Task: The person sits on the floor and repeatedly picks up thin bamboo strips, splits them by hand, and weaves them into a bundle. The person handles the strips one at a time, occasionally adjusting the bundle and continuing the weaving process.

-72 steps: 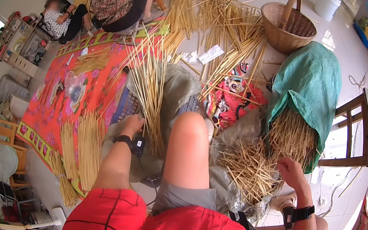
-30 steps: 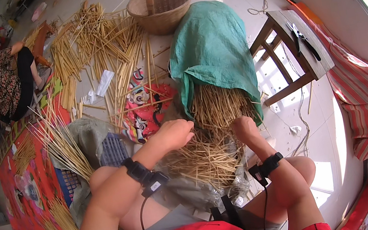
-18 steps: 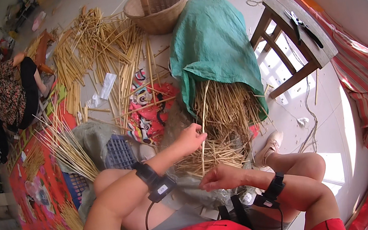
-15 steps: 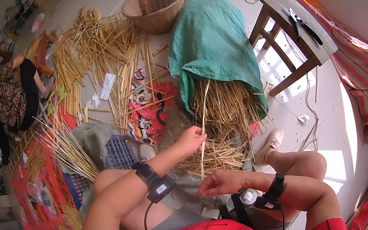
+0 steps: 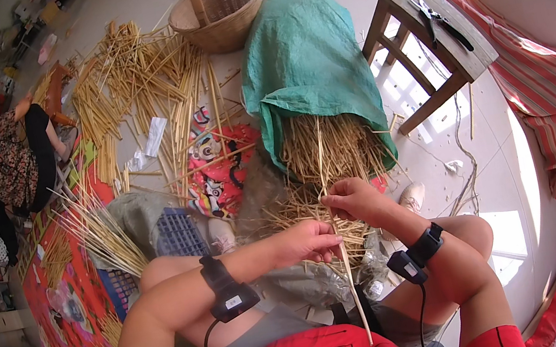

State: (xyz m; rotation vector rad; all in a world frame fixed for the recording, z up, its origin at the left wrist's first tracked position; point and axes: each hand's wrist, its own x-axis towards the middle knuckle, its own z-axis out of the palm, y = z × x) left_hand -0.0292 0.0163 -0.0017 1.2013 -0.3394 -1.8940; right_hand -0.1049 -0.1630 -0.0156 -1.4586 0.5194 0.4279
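Apparently at the step of handling one stem singly, the left hand point(image 5: 314, 241) and right hand point(image 5: 355, 199) pinch a pale straw stalk point(image 5: 353, 286) before the open edge of the green sack point(image 5: 300, 43), the next move seemingly calling for a light grip.

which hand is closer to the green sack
Right. The right hand is just on the person's side of the open mouth of the green sack; the left hand is farther from it, closer to the person's body and more to the left.
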